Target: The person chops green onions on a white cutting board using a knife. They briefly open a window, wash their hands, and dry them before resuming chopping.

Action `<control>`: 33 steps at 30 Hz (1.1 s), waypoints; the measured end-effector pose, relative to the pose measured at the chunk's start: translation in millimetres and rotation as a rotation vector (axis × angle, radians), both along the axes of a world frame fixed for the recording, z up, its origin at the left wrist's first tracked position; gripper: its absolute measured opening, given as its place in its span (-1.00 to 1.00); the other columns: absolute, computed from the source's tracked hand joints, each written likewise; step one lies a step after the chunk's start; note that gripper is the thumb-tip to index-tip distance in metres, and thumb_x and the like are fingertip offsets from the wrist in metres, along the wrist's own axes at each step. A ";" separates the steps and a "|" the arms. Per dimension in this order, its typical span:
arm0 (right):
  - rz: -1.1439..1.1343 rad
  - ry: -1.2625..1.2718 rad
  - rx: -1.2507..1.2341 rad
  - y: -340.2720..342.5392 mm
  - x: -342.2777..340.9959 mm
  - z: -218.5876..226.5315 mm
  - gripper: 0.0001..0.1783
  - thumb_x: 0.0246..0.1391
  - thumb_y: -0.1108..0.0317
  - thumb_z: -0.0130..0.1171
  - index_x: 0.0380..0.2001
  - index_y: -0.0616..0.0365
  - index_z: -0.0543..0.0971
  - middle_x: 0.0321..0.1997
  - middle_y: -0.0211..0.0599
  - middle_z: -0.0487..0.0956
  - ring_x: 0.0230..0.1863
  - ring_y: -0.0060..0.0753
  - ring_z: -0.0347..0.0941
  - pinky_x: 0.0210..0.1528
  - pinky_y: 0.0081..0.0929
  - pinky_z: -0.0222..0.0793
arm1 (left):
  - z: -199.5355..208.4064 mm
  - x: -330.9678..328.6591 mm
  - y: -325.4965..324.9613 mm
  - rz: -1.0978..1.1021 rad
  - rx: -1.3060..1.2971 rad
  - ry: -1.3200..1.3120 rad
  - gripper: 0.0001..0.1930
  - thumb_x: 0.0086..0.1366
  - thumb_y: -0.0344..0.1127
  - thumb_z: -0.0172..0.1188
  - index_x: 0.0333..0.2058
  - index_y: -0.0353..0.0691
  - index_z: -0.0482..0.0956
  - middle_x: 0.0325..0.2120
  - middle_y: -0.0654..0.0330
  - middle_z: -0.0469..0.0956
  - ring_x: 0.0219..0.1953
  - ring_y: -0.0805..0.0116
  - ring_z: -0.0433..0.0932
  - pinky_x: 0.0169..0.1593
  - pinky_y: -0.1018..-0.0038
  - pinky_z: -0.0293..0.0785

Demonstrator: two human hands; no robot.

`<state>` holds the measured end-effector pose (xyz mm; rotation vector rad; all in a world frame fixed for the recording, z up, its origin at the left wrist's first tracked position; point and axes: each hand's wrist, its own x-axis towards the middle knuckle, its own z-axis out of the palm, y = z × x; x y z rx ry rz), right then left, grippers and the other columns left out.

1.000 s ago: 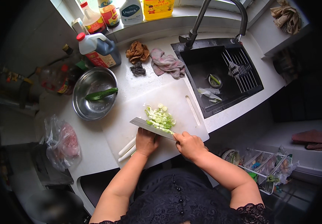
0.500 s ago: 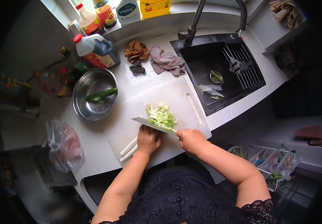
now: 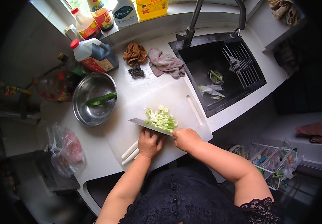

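A white cutting board lies on the counter before me. My right hand is wrapped round the handle of a cleaver, its wide blade crossing the board. Close behind the blade, my left hand presses down with bent fingers on a bunch of scallions. The white ends of the stalks stick out to the left of that hand; their other ends are hidden by it and the blade. Beyond the cleaver lies a pile of chopped scallion, pale green and white.
Left of the board stands a steel bowl with a cucumber in it. A bag of pink meat sits nearer. At the back are a big jug, a rag and a scouring pad. A black sink is at right.
The cleaver and my right hand have shifted slightly left along the board. My left hand stays bent over the scallions with little movement. The whole view has tilted slightly.
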<state>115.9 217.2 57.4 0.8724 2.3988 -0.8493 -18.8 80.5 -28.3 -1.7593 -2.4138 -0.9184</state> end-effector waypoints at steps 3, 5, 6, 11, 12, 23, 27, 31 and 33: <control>0.020 -0.004 0.004 7.8 22.3 3.6 -0.81 -0.04 0.37 0.08 -0.34 0.12 0.59 -0.36 0.03 0.62 -0.27 0.16 0.56 -0.17 -0.02 0.48 | 0.0 -0.3 -3.0 0.007 -0.031 0.008 -0.59 -0.05 -0.18 0.40 -0.16 -0.03 0.62 -0.07 0.09 0.45 0.02 -0.09 0.41 0.03 0.16 0.46; 0.029 -0.011 0.012 9.4 25.4 4.8 -0.82 -0.05 0.36 0.08 -0.35 0.12 0.59 -0.38 0.03 0.62 -0.29 0.16 0.56 -0.18 -0.01 0.49 | 1.6 0.5 -3.2 0.007 -0.034 0.010 -0.60 -0.06 -0.19 0.40 -0.16 -0.02 0.62 -0.07 0.08 0.45 0.01 -0.09 0.41 0.03 0.17 0.46; 0.033 0.000 0.020 9.7 21.0 2.8 -0.82 -0.05 0.36 0.08 -0.35 0.12 0.59 -0.39 0.03 0.62 -0.30 0.16 0.57 -0.19 -0.01 0.49 | 2.3 0.7 -2.2 0.008 -0.024 0.015 -0.60 -0.06 -0.19 0.40 -0.16 -0.02 0.62 -0.07 0.09 0.45 0.00 -0.08 0.41 0.03 0.17 0.46; -0.007 0.114 0.027 1.2 -5.1 -23.9 -0.81 -0.01 0.35 0.08 -0.35 0.13 0.63 -0.31 0.02 0.63 -0.23 0.12 0.58 -0.14 -0.02 0.49 | 0.9 1.3 -1.8 0.005 -0.003 0.013 -0.61 -0.06 -0.20 0.40 -0.18 -0.03 0.62 -0.08 0.08 0.45 -0.02 -0.08 0.42 0.01 0.17 0.46; -0.023 0.143 0.036 -0.6 -4.0 -28.2 -0.81 -0.02 0.35 0.08 -0.35 0.12 0.62 -0.33 0.01 0.63 -0.24 0.13 0.58 -0.14 -0.01 0.49 | -0.3 1.3 -2.0 0.009 0.001 0.016 -0.61 -0.06 -0.20 0.40 -0.18 -0.04 0.62 -0.08 0.08 0.45 -0.03 -0.08 0.42 0.01 0.17 0.47; -0.069 0.182 0.060 -11.2 24.9 29.4 -0.81 -0.03 0.38 0.06 -0.33 0.10 0.60 -0.28 -0.01 0.62 -0.22 0.16 0.56 -0.14 -0.02 0.48 | -8.0 1.1 -7.4 -0.031 0.031 0.081 -0.47 0.02 -0.09 0.33 0.01 -0.05 0.50 0.07 -0.07 0.33 0.13 -0.22 0.24 0.18 -0.16 0.12; -0.081 0.138 0.034 -13.4 21.9 28.8 -0.78 0.00 0.39 0.05 -0.29 0.11 0.61 -0.24 -0.02 0.62 -0.19 0.14 0.57 -0.11 -0.04 0.48 | -12.0 -2.1 -4.1 -0.109 -0.020 -0.069 -0.51 0.06 -0.18 0.31 0.00 -0.11 0.48 0.01 -0.03 0.41 0.05 -0.16 0.33 0.16 -0.04 0.20; -0.068 0.113 0.005 -10.8 23.6 24.7 -0.75 0.00 0.38 0.04 -0.25 0.09 0.62 -0.25 -0.02 0.63 -0.18 0.13 0.57 -0.08 -0.04 0.47 | -7.1 -2.7 -3.1 -0.115 -0.018 -0.059 -0.52 0.05 -0.22 0.30 -0.02 -0.13 0.49 -0.03 -0.01 0.44 0.01 -0.12 0.37 0.14 0.03 0.24; -0.057 0.072 -0.010 -6.9 26.2 26.0 -0.74 0.00 0.38 0.04 -0.25 0.09 0.63 -0.26 -0.01 0.63 -0.18 0.13 0.57 -0.07 -0.04 0.47 | -8.7 -1.8 -3.0 -0.105 -0.023 -0.069 -0.54 0.04 -0.22 0.31 -0.04 -0.12 0.51 -0.04 0.00 0.45 0.01 -0.10 0.36 0.13 0.03 0.25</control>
